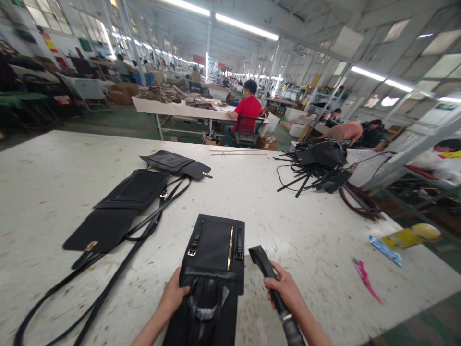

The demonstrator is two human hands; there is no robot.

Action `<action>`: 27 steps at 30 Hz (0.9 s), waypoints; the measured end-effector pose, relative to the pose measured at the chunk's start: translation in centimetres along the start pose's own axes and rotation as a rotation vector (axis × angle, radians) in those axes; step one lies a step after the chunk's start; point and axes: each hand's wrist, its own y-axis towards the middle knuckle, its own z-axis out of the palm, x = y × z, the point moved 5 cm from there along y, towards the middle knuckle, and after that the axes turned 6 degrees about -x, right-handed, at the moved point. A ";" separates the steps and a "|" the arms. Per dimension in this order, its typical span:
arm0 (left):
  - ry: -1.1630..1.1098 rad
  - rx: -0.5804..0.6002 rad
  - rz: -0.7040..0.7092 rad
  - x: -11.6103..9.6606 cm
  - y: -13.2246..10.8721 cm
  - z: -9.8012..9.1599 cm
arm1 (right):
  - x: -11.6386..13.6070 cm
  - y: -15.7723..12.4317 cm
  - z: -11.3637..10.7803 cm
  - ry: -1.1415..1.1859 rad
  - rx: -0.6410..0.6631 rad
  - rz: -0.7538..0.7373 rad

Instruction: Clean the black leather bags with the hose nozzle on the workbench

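Observation:
A black leather bag (pixel 214 250) with gold buckles and a gold zip lies flat on the white table (pixel 54 182) right in front of me. My left hand (pixel 175 293) grips its left edge near the lower fold. My right hand (pixel 286 288) is closed around a black strap (pixel 264 266) whose free end sticks up to the right of the bag. A second black bag (pixel 133 192) with an open flap and long straps lies further left. A folded black bag piece (pixel 176 163) rests behind it.
A pile of black straps and bag parts (pixel 317 163) sits at the far right of the table, with a brown strap coil (pixel 360 202) at the edge. Pink scissors (pixel 365 278) and a blue packet (pixel 385 250) lie on the right. A person in red (pixel 247 115) sits at another table behind.

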 end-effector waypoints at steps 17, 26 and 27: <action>-0.231 0.323 -0.019 -1.5 -4.2 -1.9 | 0.9 7.5 3.6 0.020 0.059 0.030; -0.317 0.167 0.129 -10.6 0.9 -4.6 | -0.3 3.8 -3.7 -0.027 -0.079 -0.004; -0.289 0.147 0.168 -13.1 2.0 -5.6 | -0.4 3.1 -4.6 -0.091 -0.089 -0.015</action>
